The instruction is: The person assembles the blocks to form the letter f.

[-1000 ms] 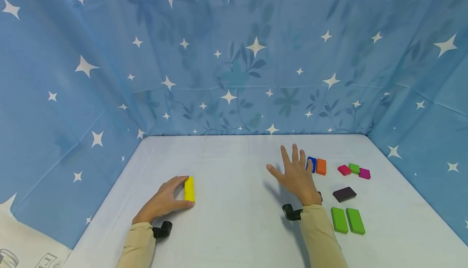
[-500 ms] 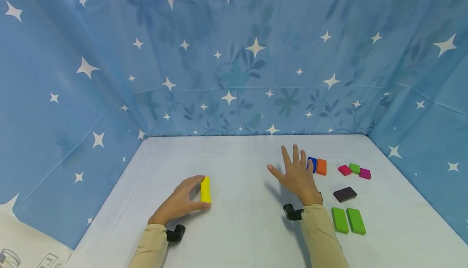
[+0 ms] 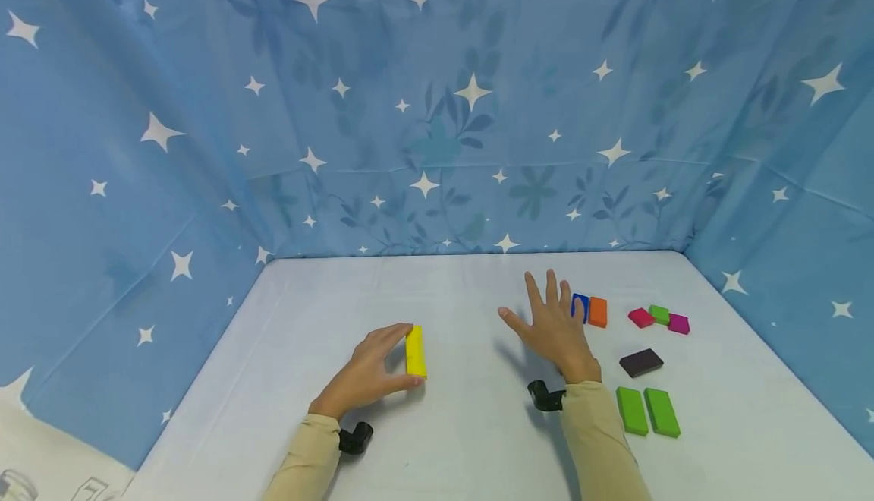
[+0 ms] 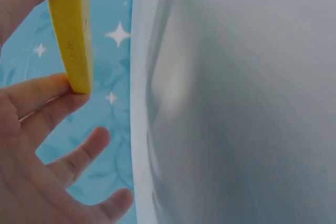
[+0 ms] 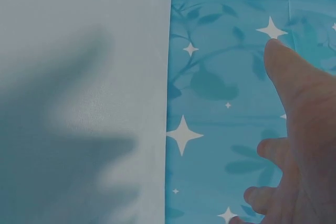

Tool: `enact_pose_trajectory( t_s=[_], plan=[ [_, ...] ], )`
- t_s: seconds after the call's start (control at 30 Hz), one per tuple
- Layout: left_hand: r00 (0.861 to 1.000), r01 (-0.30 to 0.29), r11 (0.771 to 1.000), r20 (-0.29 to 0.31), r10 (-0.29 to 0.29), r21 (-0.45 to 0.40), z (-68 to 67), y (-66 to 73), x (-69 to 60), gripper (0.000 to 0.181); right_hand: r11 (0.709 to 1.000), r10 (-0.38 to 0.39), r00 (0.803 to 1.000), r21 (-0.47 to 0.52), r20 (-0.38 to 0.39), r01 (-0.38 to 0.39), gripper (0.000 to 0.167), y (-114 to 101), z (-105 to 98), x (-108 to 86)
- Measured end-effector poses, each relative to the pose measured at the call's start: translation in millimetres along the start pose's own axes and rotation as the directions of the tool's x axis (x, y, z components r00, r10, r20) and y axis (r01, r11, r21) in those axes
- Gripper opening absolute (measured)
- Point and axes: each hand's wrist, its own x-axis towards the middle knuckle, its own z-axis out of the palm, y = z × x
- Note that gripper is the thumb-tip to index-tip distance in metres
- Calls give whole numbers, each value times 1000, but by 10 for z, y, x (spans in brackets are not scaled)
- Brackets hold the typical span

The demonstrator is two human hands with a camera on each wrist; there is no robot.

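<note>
A yellow block is pinched end to end between the thumb and fingers of my left hand. In the left wrist view the yellow block is held up off the table, with the thumb on its upper end and two fingertips under the lower one; the other two fingers stay apart from it. My right hand is spread with straight fingers over the right half of the table and holds nothing. Just beyond its little finger lies a blue block, partly hidden by that finger.
Right of the blue block lies an orange block. Further right are a red block, a small green block and a magenta block. Nearer are a dark block and two green blocks. A blue star-patterned curtain borders the white table.
My left hand has carried the yellow block to the right, toward the middle of the table. The right hand has stayed in place, and the other blocks lie as before.
</note>
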Motion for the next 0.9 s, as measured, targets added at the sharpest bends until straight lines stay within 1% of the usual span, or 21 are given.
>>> enact_pose_trajectory(
  t_s=[0.1, 0.2, 0.33, 0.5, 0.67, 0.9],
  plan=[
    [999, -41, 999, 3, 41, 10, 63, 77, 97, 92, 1000, 6, 1000, 8, 3, -6, 96, 11, -5, -1],
    [998, -66, 998, 8, 66, 6, 125, 156, 182, 92, 1000, 12, 1000, 8, 6, -12, 96, 11, -7, -2],
    [998, -68, 998, 18, 68, -1, 201, 237, 250, 91, 1000, 21, 1000, -5, 6, -21, 96, -11, 8, 4],
    [997, -71, 997, 40, 71, 6, 287, 299, 294, 90, 1000, 22, 1000, -8, 7, -22, 96, -31, 16, 16],
    [995, -85, 996, 56, 84, 18, 357, 325, 322, 90, 1000, 23, 1000, -9, 7, -22, 96, -30, 10, 19],
    [990, -113, 990, 90, 105, 89, 458, 324, 342, 91, 1000, 25, 999, -12, 20, -25, 96, -32, 10, -3]
  ],
)
